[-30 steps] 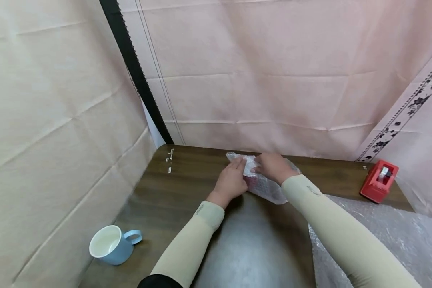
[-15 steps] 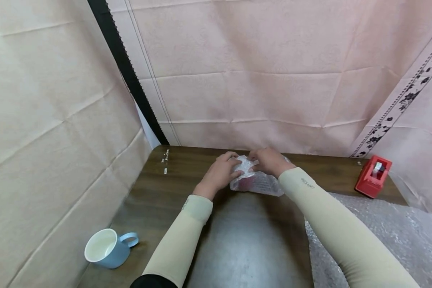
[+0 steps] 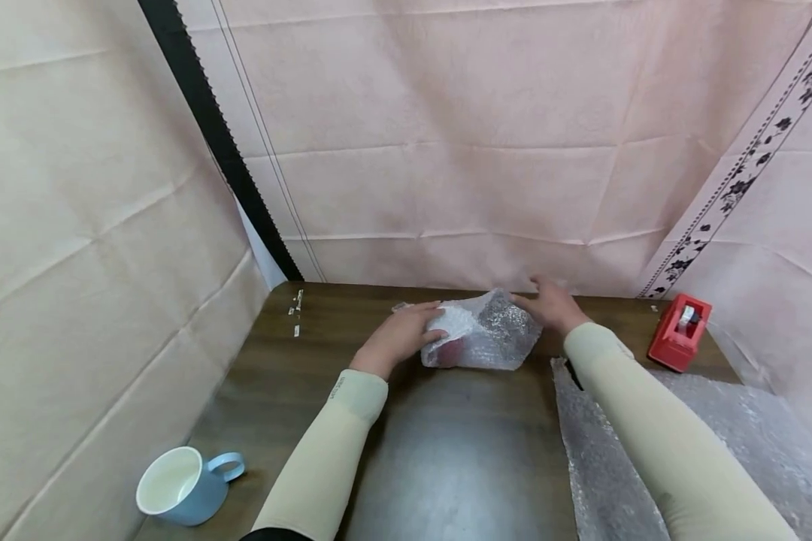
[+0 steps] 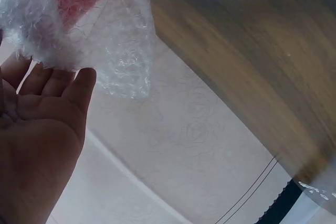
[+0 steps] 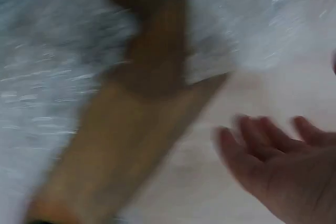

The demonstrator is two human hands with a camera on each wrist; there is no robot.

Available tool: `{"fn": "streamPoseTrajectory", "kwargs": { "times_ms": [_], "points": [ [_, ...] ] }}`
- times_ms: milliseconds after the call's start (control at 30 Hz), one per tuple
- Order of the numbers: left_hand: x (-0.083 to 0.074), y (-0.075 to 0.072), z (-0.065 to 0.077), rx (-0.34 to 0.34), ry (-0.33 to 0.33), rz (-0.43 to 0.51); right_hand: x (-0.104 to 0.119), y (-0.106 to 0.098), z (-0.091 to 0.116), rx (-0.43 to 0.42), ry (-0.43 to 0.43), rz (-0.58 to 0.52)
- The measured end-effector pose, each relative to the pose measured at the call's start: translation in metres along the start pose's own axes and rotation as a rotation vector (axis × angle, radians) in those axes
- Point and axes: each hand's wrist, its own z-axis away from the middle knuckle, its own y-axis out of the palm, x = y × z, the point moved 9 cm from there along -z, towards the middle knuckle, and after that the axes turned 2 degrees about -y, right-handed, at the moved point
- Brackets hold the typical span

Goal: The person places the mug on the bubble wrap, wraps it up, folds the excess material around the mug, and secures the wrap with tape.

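A bubble-wrapped bundle [image 3: 483,338] lies near the table's back edge, with something red showing through the clear wrap. My left hand [image 3: 401,334] holds its left end, fingers on top and thumb lower down at the near side. In the left wrist view, the fingers of that left hand [image 4: 44,103] meet the edge of the bubble wrap [image 4: 123,61]. Past the bundle's right end, my right hand [image 3: 551,306] is apart from it with fingers spread. In the right wrist view, the right hand [image 5: 283,156] is blurred and holds nothing.
A red tape dispenser [image 3: 679,334] stands at the back right. A large sheet of bubble wrap [image 3: 649,443] covers the table's right side. At the front left stands a light blue mug [image 3: 189,488]. Pale cloth [image 3: 446,188] hangs behind the table [image 3: 460,451].
My right hand has let go of the bundle and moved right, toward the tape dispenser. My left hand has shifted slightly left and stays on the wrap. The view has turned slightly right.
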Motion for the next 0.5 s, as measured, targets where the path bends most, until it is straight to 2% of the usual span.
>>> {"fn": "streamPoseTrajectory", "kwargs": {
  "times_ms": [67, 133, 200, 267, 367, 500],
  "points": [
    [0.001, -0.002, 0.000, 0.001, -0.006, 0.008, -0.029, 0.004, 0.003, 0.083, 0.116, -0.034],
    [0.002, -0.001, 0.000, 0.010, -0.017, 0.014, -0.050, 0.014, 0.009, 0.171, 0.195, -0.099],
    [0.003, 0.001, -0.001, 0.017, -0.024, 0.017, -0.061, 0.023, 0.014, 0.221, 0.239, -0.166],
    [0.002, 0.002, -0.001, 0.015, -0.026, 0.027, -0.063, 0.029, 0.017, 0.237, 0.264, -0.246],
    [0.000, 0.000, -0.002, 0.001, -0.021, 0.040, -0.056, 0.033, 0.018, 0.211, 0.273, -0.364],
    [0.001, -0.001, -0.002, -0.014, -0.025, 0.052, -0.043, 0.029, 0.009, 0.075, 0.249, -0.450]
  ]
}}
